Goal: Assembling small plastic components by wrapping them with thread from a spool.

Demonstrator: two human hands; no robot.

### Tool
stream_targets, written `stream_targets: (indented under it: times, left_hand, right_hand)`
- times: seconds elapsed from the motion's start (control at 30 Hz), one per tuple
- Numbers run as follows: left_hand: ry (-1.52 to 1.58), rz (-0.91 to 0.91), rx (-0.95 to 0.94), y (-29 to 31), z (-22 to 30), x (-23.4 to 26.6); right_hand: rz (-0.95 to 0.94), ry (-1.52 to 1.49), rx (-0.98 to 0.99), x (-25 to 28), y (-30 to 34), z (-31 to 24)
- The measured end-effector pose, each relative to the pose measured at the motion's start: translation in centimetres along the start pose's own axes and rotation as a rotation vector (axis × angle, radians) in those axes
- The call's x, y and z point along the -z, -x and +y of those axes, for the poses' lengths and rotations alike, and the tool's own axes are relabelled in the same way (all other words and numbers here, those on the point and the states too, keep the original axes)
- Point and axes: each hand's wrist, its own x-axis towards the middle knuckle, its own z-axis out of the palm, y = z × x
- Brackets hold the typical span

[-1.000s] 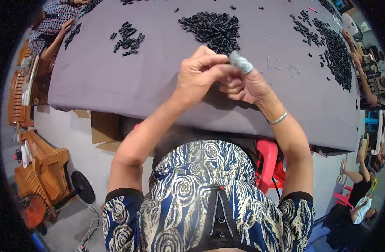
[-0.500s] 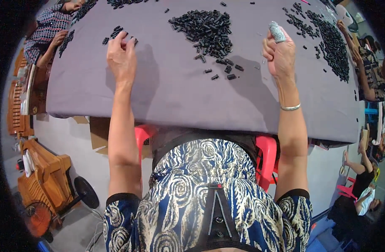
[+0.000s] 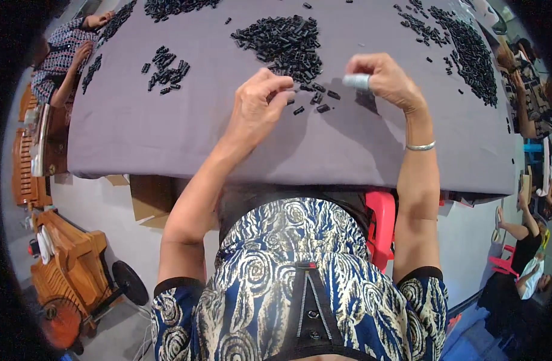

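Note:
My left hand (image 3: 258,108) rests on the grey cloth-covered table (image 3: 167,138), its fingertips pinched together beside a few loose small black plastic pieces (image 3: 315,102). Whether a piece sits between the fingers is hidden. My right hand (image 3: 387,81) hovers just right of those pieces with fingers curled; one finger is wrapped in grey tape (image 3: 355,81). I see nothing in it. A large pile of the same black pieces (image 3: 285,39) lies just beyond both hands.
More black pieces lie in a small heap (image 3: 164,66) at the left, along the far edge (image 3: 179,7) and in a long band (image 3: 468,51) at the right. Other people sit at the table's left (image 3: 62,51) and right ends. A red stool (image 3: 381,225) stands under the table; wooden furniture (image 3: 65,265) is lower left.
A second ago both hands were joined above the table; then they spread wide apart on the cloth. Now both have come back together at the near edge of the pile.

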Motion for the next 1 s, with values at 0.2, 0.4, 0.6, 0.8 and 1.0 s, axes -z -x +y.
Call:
stream_targets:
  times: [0.2,0.4,0.6,0.8,1.0]
  left_hand:
    - [0.04,0.017,0.016,0.1,0.4,-0.7]
    - [0.106,0.015,-0.018,0.5,0.6,-1.4]
    - [0.594,-0.028,0.215,0.7,1.0,-1.8]
    - [0.915,0.025,0.25,0.9,1.8,-1.8]
    - [0.935,0.055,0.315,0.8,2.0,-2.0]
  right_hand:
    - [0.005,0.449,0.085,-1.9,0.2,-0.5]
    - [0.059,0.467,0.167,-3.0,-0.5,0.6]
    - [0.167,0.115,0.251,-4.5,0.3,-2.1]
    - [0.229,-0.039,0.298,-6.1,0.1,-1.6]
    - [0.197,-0.192,0.291,-6.6,0.3,-1.4]
